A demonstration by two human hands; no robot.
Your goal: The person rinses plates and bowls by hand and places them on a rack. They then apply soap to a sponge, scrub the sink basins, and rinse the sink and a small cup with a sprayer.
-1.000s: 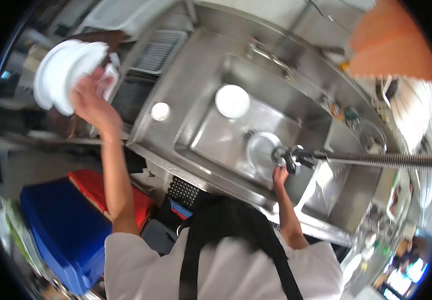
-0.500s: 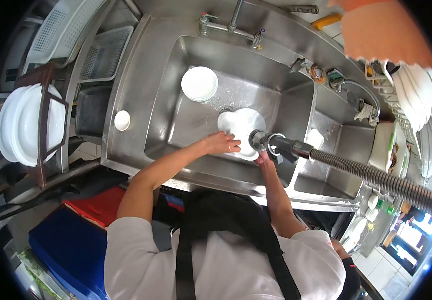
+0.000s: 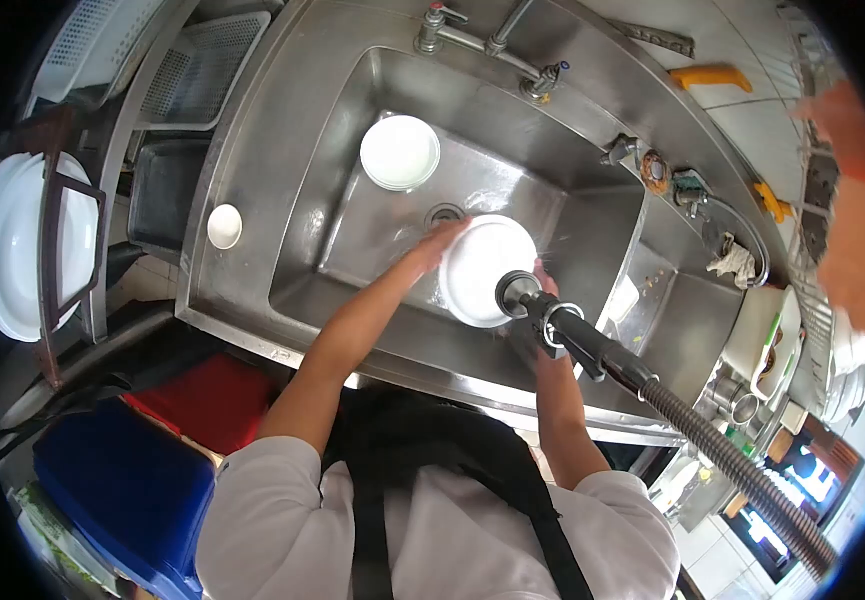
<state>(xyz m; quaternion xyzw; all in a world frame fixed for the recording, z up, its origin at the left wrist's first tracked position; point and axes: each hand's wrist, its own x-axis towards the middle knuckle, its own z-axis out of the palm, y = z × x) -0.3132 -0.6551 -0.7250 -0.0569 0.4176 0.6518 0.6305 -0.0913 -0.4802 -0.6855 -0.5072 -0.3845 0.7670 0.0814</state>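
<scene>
A white plate (image 3: pixel 479 255) is held in the steel sink, below the spray head (image 3: pixel 518 292) of a hanging hose. My left hand (image 3: pixel 440 245) grips the plate's left edge, its fingers partly out of sight. At the right edge is my right hand (image 3: pixel 546 284), largely covered by the spray head. A stack of round white dishes (image 3: pixel 399 152) sits in the back left of the basin, near the drain (image 3: pixel 444 214). On the ledge to the left stands a small white bowl (image 3: pixel 224 227).
White plates (image 3: pixel 22 245) stand in a rack at the far left, near a grey basket (image 3: pixel 202 72). A faucet (image 3: pixel 492 48) rises behind the sink. A smaller basin (image 3: pixel 687 320) lies to the right. Blue (image 3: pixel 122 490) and red (image 3: pixel 207 405) containers are at lower left.
My left hand came from the plates at the left into the sink and now holds the plate's edge. The spray head shifted slightly, and the view moved.
</scene>
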